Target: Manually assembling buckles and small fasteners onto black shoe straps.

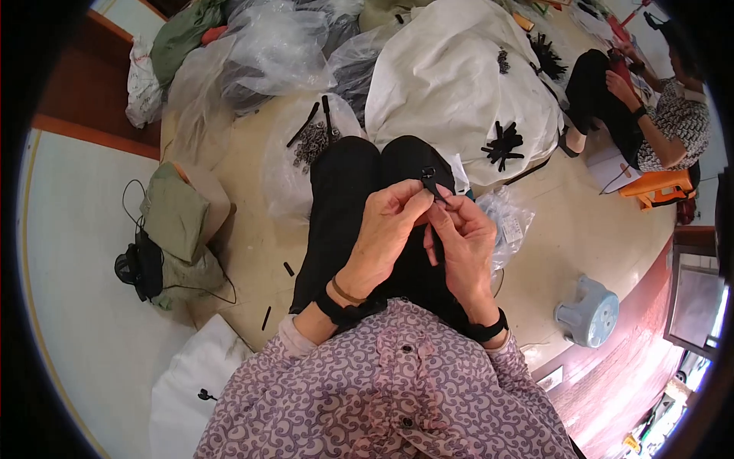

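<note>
A short black strap (pixel 437 189) with a small dark ring or buckle at its upper end is held above my knees. My left hand (pixel 388 226) pinches it near the ring with closed thumb and fingers. My right hand (pixel 466 237) is closed on the strap just to the right, its fingertips almost touching the left ones. Part of the strap is hidden behind the fingers. On clear plastic beyond my left knee lies a heap of small metal rings (pixel 312 144), with dark strips (pixel 304 125) beside it.
A large white sack (pixel 436 76) bears a bunch of black straps (pixel 502 147). Clear plastic bags (pixel 267 53) are heaped at the back. A blue stool (pixel 587 311) stands right; a green cloth-covered item (pixel 174 210) sits left. Another person (pixel 665 122) sits at the far right.
</note>
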The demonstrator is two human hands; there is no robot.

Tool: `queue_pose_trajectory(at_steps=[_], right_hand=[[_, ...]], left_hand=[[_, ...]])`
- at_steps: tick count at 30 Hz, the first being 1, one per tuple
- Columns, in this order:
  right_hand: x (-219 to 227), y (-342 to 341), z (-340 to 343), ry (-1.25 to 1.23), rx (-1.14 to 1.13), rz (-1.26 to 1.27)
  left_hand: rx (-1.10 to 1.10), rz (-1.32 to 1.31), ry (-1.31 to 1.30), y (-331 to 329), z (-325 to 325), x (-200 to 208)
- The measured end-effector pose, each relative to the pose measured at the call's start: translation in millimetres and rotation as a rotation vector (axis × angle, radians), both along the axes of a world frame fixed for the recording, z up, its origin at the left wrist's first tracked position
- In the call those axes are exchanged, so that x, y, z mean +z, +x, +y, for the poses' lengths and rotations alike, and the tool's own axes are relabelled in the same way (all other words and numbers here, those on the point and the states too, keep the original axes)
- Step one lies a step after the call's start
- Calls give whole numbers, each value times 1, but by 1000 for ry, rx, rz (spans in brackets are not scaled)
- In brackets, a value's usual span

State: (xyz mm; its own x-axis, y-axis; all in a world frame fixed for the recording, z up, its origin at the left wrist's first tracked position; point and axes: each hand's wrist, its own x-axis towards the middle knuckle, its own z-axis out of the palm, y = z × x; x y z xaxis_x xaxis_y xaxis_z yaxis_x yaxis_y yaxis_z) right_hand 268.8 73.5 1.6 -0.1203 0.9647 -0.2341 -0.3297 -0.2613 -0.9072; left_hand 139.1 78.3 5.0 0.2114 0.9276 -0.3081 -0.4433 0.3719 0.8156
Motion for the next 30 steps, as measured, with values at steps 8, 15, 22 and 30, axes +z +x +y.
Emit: queue_pose_trajectory(at_steps=[8,15,22,30], right_hand=[[-5,-3,-6,379,-207,-418],[5,10,-1,351,-157,-372],[5,29,6,179,-117,-116],[1,35,2,195,23,-42]], left_hand=[[133,517,247,-1,-1,-12],[126,537,318,1,-8,-3],[38,433,260,1,-15,7],[-157,-207,-210,-15,-12,15]])
